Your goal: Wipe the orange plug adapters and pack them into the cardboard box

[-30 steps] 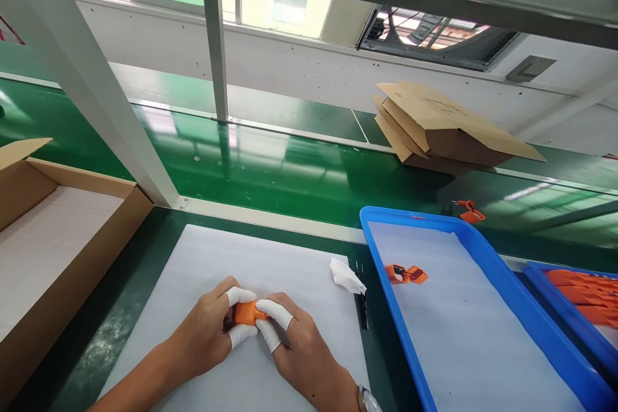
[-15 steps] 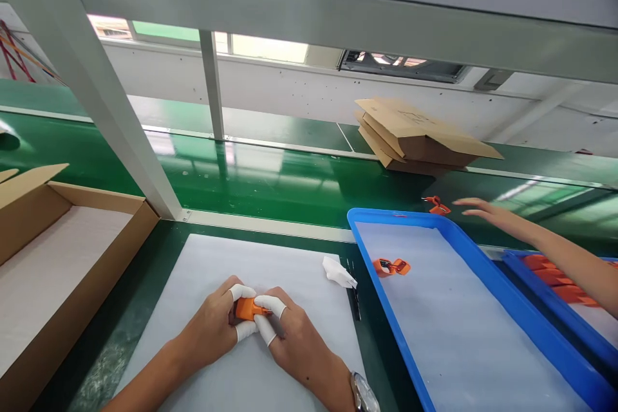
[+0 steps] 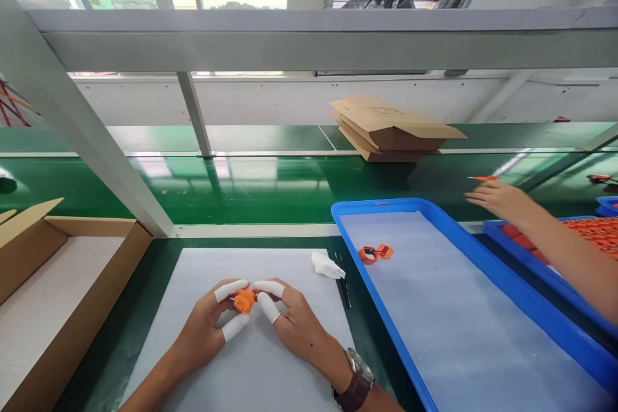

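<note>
Between my two hands, above the white sheet (image 3: 212, 283), is a small orange plastic part (image 3: 244, 300). My left hand (image 3: 207, 328) grips it from the left between thumb and finger, both in white finger cots. From the right, my right hand (image 3: 292, 318) pinches the part's edge, its thumb and forefinger also in white cots. The fingers hide some of the part, and its exact kind does not show. A crumpled white tissue (image 3: 327, 265) and dark tweezers (image 3: 344, 290) lie to the right of my hands.
A blue tray (image 3: 381, 328) at the right holds an orange piece with a flipped-out lid (image 3: 374, 253). Another person's hand (image 3: 502, 201) holds an orange item above a second tray of orange parts (image 3: 599, 232). An open cardboard box (image 3: 96, 290) stands left; folded cardboard (image 3: 396, 129) lies behind.
My view has tilted upward. The orange part has turned between my fingers and shows a rounder side. The other person's hand has moved back right and now holds an orange item.
</note>
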The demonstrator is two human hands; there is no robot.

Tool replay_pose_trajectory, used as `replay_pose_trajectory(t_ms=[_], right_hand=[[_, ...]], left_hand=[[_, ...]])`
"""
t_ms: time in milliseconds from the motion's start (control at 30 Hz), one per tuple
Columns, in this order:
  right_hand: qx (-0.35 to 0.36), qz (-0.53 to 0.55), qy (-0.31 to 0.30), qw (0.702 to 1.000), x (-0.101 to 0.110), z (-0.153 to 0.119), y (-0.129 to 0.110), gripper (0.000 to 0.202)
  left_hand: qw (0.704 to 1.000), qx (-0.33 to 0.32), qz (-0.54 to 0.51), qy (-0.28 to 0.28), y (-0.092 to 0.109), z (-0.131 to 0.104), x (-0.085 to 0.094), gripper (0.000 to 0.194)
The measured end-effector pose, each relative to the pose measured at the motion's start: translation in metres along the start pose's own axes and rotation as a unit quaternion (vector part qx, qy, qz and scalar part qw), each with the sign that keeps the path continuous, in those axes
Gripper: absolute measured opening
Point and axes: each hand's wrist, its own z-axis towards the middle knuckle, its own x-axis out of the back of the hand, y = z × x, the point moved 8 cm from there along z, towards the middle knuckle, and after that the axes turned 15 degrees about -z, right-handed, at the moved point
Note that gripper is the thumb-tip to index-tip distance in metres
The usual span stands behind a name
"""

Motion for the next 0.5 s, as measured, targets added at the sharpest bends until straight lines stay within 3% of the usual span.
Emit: replay_pose_trajectory(t_ms=[233,367,433,500], right_hand=[[0.026,-0.009,-0.005,1.000,-0.004,-0.002,0.000,0.040],[0.044,-0.039,-0.012,0.998,-0.005,-0.002,-0.002,0.042],[0.053,-0.109,0.015,0.992,0.002,-0.001,0.000,0.043],[0.053,-0.249,0.081,0.964,0.018,-0.001,0.006,0.040]], left_hand=[[1.000,0.021,0.007,-0.004,-0.003,0.001,-0.001,0.047],[0.999,0.005,0.020,-0.034,0.004,0.000,-0.006,0.047],[0.999,0.001,0.034,-0.042,0.005,-0.001,-0.007,0.045],[0.998,0.001,0.055,-0.036,0.004,-0.002,-0.006,0.042]])
